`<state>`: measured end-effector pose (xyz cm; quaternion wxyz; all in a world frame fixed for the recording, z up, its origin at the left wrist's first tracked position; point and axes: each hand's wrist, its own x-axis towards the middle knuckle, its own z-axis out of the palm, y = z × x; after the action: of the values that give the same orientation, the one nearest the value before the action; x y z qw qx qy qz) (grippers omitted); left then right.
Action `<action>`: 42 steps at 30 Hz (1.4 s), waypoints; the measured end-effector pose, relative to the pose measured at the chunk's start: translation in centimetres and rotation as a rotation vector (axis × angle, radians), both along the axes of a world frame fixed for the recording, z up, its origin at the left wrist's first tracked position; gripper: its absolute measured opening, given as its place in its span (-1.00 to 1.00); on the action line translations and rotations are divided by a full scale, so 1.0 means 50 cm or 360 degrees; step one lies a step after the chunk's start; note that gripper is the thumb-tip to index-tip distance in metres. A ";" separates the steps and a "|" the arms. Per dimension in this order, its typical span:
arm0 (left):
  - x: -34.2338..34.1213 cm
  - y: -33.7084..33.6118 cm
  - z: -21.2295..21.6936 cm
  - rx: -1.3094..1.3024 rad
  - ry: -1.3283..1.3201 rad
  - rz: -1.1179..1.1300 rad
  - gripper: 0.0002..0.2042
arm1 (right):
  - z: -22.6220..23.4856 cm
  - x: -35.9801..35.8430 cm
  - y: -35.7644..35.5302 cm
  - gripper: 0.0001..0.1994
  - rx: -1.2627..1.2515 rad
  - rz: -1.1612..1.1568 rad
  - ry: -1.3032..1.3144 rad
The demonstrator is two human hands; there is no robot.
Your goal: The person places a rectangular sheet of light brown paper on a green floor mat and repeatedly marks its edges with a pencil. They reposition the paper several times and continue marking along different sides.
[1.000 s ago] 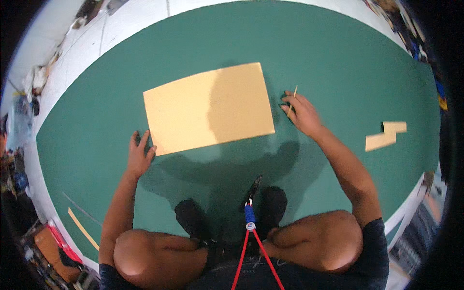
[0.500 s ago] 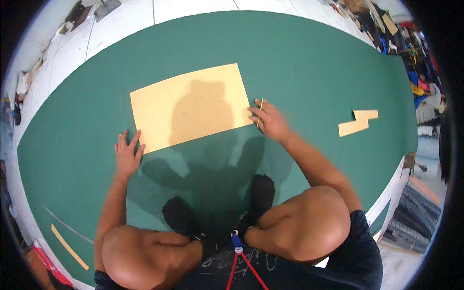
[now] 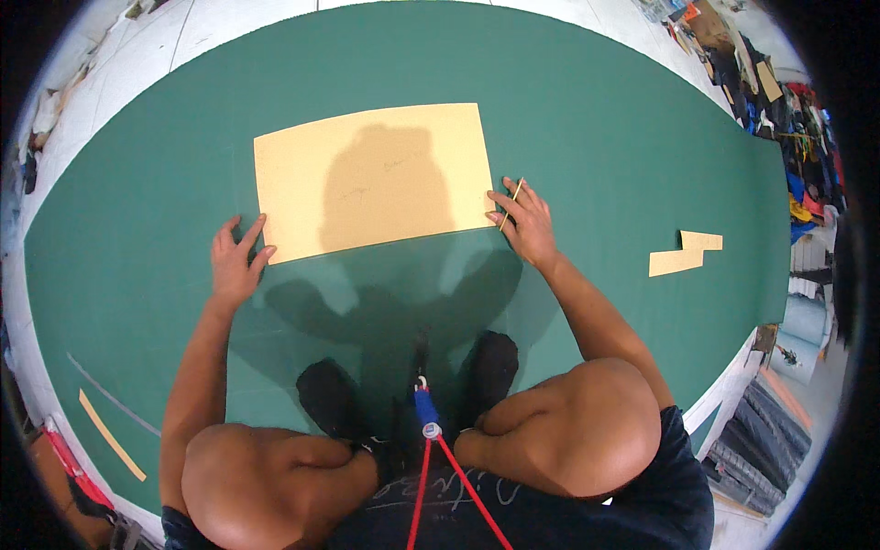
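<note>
A tan rectangular sheet, like card [image 3: 293, 192], lies flat on the green mat [image 3: 587, 119] in front of me. Faint handwritten marks show inside my shadow on it. At its near left corner my left hand [image 3: 236, 261] rests with fingers apart, index fingertip on the left edge and thumb on the near edge. By the near right corner, my right hand [image 3: 530, 225] has a thin pale stick [image 3: 511, 203] held across its fingers, while its fingertips touch the sheet's right edge. What the stick is exactly cannot be made out.
A stepped tan offcut [image 3: 683, 260] lies far to the right on the mat. At lower left are a narrow tan strip [image 3: 112, 436] and a grey line or strip [image 3: 110, 396]. Dark rolls [image 3: 761, 440] and heaped materials [image 3: 797, 183] stand beyond the right edge. My feet are on the mat.
The sheet sits straighter, its tilt slightly less, with both hands still at its near corners. Faint marks on it can now be seen. The whole view has shifted a little.
</note>
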<state>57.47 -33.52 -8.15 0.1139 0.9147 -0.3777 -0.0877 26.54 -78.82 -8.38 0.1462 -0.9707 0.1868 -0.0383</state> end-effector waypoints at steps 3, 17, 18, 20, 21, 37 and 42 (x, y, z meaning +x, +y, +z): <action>0.006 0.007 0.005 0.0013 -0.0005 -0.0044 -0.43 | -0.005 -0.002 -0.002 -0.59 0.0067 -0.0015 -0.0009; 0.016 -0.002 0.024 0.0013 0.0061 -0.0085 -0.43 | 0.001 -0.004 -0.021 -0.58 0.0134 0.0001 0.0013; 0.016 -0.003 0.028 -0.0002 0.0060 -0.0085 -0.43 | 0.002 -0.003 -0.021 -0.58 0.0118 -0.0002 -0.0018; 0.016 0.003 0.022 -0.0018 0.0057 -0.0070 -0.43 | -0.003 0.000 -0.016 -0.59 0.0103 0.0007 -0.0081; 0.020 0.015 0.017 0.0029 0.0009 -0.0076 -0.43 | 0.000 0.006 -0.012 -0.59 0.0121 0.0038 -0.0100; 0.028 0.003 0.025 0.0193 0.0056 -0.0077 -0.42 | -0.004 -0.002 -0.015 -0.60 0.0117 0.0103 0.0014; 0.031 -0.006 0.028 0.0218 0.0052 -0.0086 -0.38 | -0.001 -0.002 -0.018 -0.59 0.0110 0.0098 0.0035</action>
<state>59.03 -33.80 -6.76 0.0547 0.9083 -0.3934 -0.1315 26.43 -79.70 -8.45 0.1786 -0.9708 0.1596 -0.0166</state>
